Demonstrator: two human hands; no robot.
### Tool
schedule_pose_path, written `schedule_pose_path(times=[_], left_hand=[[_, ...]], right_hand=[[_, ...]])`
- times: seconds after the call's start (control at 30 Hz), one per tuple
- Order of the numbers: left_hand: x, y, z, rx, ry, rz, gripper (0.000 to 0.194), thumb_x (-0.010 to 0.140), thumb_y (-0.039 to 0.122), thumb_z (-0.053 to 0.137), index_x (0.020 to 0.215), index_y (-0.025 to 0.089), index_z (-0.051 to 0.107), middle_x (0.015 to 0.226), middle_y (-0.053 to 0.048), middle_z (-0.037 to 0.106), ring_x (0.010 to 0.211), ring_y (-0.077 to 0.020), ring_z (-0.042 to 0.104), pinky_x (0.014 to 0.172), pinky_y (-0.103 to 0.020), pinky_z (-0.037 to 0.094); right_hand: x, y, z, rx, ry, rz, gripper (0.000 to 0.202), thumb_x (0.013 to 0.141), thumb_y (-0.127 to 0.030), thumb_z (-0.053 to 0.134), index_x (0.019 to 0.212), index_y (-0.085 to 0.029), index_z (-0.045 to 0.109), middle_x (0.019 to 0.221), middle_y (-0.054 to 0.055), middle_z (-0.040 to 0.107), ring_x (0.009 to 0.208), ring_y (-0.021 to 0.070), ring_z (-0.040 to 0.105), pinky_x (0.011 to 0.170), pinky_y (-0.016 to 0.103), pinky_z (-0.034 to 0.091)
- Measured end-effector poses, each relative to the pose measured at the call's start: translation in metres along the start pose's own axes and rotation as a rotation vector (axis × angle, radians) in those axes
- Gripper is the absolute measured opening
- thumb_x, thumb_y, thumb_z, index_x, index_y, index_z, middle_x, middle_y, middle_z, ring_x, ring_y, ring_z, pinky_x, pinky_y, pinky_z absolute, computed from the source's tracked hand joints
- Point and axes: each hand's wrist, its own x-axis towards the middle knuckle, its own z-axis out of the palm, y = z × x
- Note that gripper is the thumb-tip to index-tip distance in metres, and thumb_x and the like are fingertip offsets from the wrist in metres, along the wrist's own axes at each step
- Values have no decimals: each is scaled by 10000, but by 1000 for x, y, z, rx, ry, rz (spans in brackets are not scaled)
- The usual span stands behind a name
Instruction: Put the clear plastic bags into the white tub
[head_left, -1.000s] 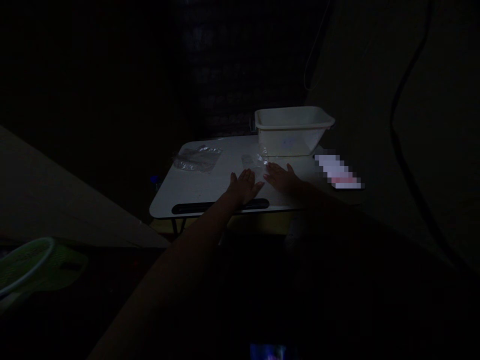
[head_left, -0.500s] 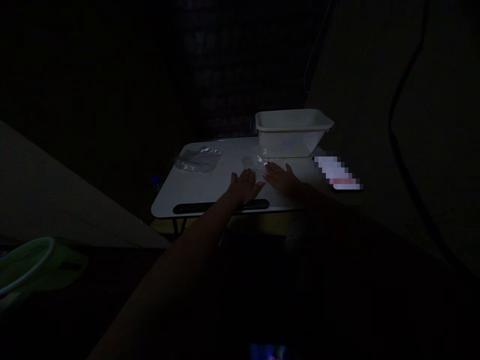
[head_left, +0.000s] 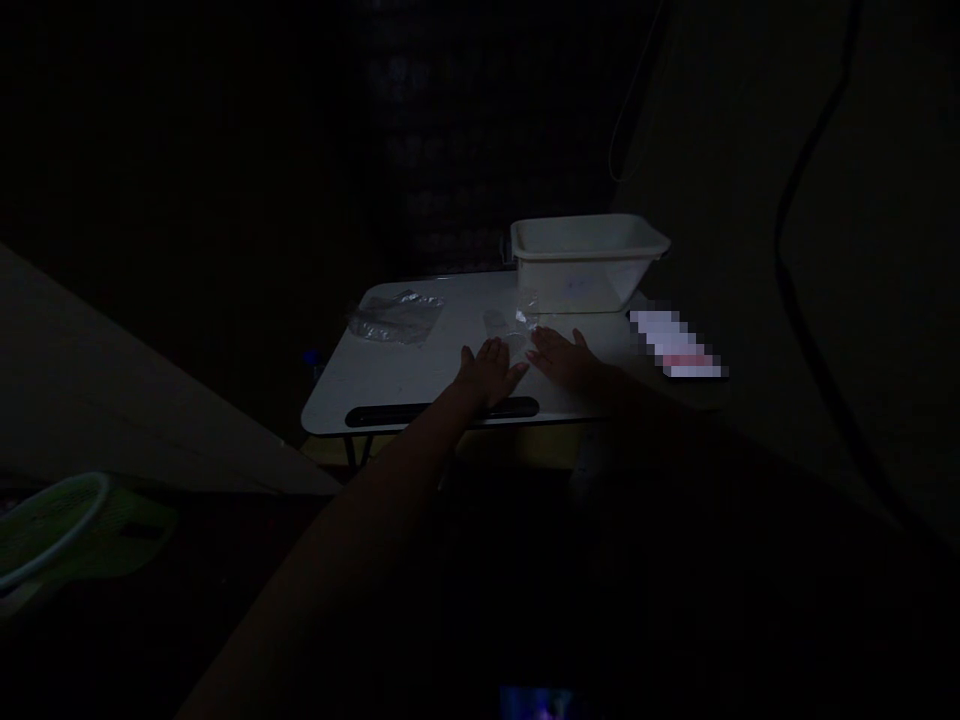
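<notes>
On a small white table point(head_left: 405, 375), a clear plastic bag point(head_left: 516, 322) lies between and just beyond my hands. My left hand point(head_left: 487, 374) is flat with its fingers spread, at the bag's near left edge. Stretched out flat too, my right hand point(head_left: 561, 355) touches or nearly touches the bag's right side. Neither hand grips anything. A second clear plastic bag point(head_left: 399, 317) lies crumpled at the table's left. The dim light hides the bag's exact edges under my fingers.
A white plastic bin point(head_left: 574, 287) stands at the table's back right. To its front is a phone point(head_left: 679, 345) with a lit, pixelated screen. A black ledge point(head_left: 394, 413) runs along the front edge. A green basket point(head_left: 112, 530) sits low at left; a dark cable point(head_left: 781, 230) hangs at right.
Both hands stay almost in place, flat on the table. The clear bag between them shows slightly more of its surface, and my right fingers have shifted a little.
</notes>
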Motion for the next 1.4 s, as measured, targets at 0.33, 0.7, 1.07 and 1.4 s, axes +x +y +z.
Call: schedule_pose_path(times=[0.33, 0.7, 1.07, 1.4], left_hand=[[0, 0, 0, -2, -4, 13, 623, 828, 442, -8, 1314, 78, 127, 1384, -119, 129, 1267, -221, 73, 977, -485, 131], [-1, 0, -1, 5, -4, 7, 614, 829, 437, -4, 1313, 87, 142, 1384, -122, 128, 1269, -207, 60, 976, -486, 124], [-1, 2, -2, 6, -3, 11, 604, 834, 420, -5, 1312, 79, 136, 1386, -118, 125, 1268, -208, 72, 976, -482, 129], [-3, 2, -2, 40, 1, 14, 580, 837, 420, 14, 1314, 118, 147, 1384, -107, 148, 1268, -211, 77, 974, -468, 147]], right_hand=[[5, -3, 6, -6, -7, 3, 491, 850, -366, 182, 1245, -112, 326, 1321, 128, 324, 1216, 222, 270, 942, 546, 203], [4, -5, 4, -5, -27, 20, 490, 848, -366, 179, 1243, -122, 336, 1318, 118, 335, 1211, 224, 279, 937, 548, 212], [7, -8, 5, -7, -56, -4, 484, 849, -355, 185, 1248, -119, 324, 1326, 127, 314, 1218, 210, 266, 950, 531, 196], [8, -9, 2, 37, -81, 12, 496, 841, -367, 189, 1248, -119, 326, 1319, 126, 328, 1213, 222, 276, 937, 545, 209]])
